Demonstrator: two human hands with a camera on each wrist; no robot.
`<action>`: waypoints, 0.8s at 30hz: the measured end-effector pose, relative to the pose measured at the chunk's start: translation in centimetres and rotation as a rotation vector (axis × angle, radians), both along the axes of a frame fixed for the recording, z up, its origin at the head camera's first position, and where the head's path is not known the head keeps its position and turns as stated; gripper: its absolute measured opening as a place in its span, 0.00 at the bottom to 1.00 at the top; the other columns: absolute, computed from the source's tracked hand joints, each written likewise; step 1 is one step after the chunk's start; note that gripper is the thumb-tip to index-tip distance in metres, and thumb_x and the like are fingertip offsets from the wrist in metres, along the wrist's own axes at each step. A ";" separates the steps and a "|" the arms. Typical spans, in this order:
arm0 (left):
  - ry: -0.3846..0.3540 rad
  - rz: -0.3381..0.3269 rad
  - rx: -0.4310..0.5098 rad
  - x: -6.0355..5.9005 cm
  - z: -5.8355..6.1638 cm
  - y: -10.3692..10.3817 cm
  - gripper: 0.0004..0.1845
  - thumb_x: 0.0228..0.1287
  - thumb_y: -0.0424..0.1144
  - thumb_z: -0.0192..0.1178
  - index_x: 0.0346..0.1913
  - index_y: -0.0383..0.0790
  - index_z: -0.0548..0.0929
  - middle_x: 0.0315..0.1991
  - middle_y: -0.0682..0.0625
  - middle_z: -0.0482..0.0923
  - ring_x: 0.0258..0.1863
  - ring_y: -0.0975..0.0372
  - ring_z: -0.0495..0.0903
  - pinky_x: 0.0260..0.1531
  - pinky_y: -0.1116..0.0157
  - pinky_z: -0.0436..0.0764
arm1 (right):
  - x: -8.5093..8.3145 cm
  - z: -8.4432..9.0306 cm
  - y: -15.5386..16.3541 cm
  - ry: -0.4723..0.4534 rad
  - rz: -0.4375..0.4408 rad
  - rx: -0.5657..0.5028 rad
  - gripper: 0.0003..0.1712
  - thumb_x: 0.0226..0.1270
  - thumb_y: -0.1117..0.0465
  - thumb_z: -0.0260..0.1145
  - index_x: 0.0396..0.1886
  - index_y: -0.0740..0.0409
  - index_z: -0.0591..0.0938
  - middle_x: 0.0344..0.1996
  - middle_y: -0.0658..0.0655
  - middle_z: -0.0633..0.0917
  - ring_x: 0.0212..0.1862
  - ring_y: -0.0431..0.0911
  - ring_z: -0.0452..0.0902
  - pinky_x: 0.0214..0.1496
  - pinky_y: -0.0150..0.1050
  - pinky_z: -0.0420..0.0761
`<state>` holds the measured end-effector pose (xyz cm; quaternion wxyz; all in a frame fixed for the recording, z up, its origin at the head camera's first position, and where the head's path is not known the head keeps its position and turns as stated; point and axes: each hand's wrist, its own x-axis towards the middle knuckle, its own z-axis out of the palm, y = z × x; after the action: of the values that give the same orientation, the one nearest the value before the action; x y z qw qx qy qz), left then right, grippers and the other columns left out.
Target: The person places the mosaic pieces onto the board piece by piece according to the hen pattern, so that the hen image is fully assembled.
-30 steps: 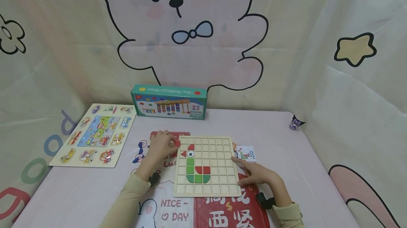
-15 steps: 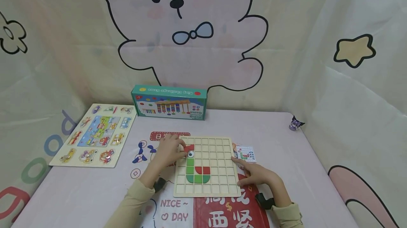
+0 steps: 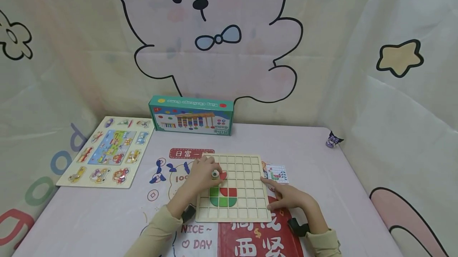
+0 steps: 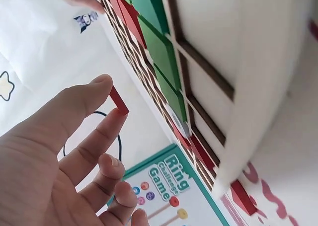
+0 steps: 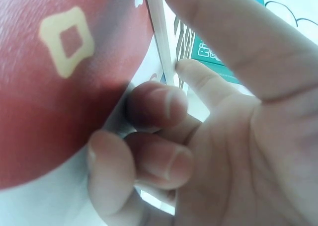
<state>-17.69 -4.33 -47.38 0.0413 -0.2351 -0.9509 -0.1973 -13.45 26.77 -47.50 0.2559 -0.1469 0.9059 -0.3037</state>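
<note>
At the left of the frame, the picture puzzle board (image 3: 107, 151) lies flat on the table (image 3: 307, 139), apart from the work. Near the centre, the left hand (image 3: 205, 172) reaches over the grid board (image 3: 247, 169), pinching a red piece (image 4: 119, 100) between thumb and forefinger. The step in hand seems to be bringing this piece to a square; the next move would call for turning it flat, lining its sides up with the square's ridges, and letting go. In the head view the piece sits just right of the eye tile (image 3: 215, 174); the left wrist view shows it edge-on and clear of the grid, its long axis slanting from upper left to lower right. Its full outline cannot be told.

The grid board lies flat at lower centre, its side edges running up the frame; which side is longer is hard to judge. Lower on it, green tiles (image 3: 223, 201) form a row with rounded ends, red tiles (image 3: 232, 191) just above. A pattern card (image 3: 277, 174) lies past the board's right edge. The right hand (image 3: 289, 196) grasps nothing: forefinger and thumb rest spread against that edge, probably steadying it.
</note>
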 end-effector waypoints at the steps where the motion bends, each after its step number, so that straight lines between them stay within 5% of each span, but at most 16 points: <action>1: -0.004 -0.007 -0.006 0.1 -0.1 0.2 0.12 0.45 0.52 0.70 0.32 0.53 0.85 0.33 0.55 0.74 0.38 0.60 0.68 0.42 0.54 0.68 | 0.0 0.0 0.0 0.000 -0.002 -0.002 0.50 0.47 0.47 0.73 0.70 0.48 0.60 0.47 0.59 0.77 0.40 0.46 0.72 0.37 0.42 0.77; 10: -0.014 -0.072 0.000 0.7 -0.3 2.1 0.11 0.47 0.52 0.68 0.31 0.52 0.85 0.28 0.57 0.70 0.32 0.62 0.64 0.37 0.58 0.65 | 0.0 -0.1 0.1 -0.010 0.002 -0.022 0.51 0.47 0.47 0.73 0.70 0.48 0.59 0.55 0.64 0.74 0.43 0.48 0.74 0.41 0.46 0.79; 24: -0.052 -0.111 -0.023 1.9 -0.4 4.4 0.11 0.44 0.53 0.71 0.31 0.54 0.85 0.29 0.57 0.69 0.34 0.62 0.64 0.40 0.57 0.65 | 0.0 -0.1 0.1 -0.021 -0.002 -0.025 0.51 0.48 0.47 0.73 0.71 0.46 0.59 0.54 0.63 0.74 0.41 0.46 0.74 0.40 0.44 0.80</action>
<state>-15.84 0.11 -47.79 0.0028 -0.2828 -0.9393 -0.1943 -13.49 26.90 -47.60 0.2636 -0.1461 0.8994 -0.3166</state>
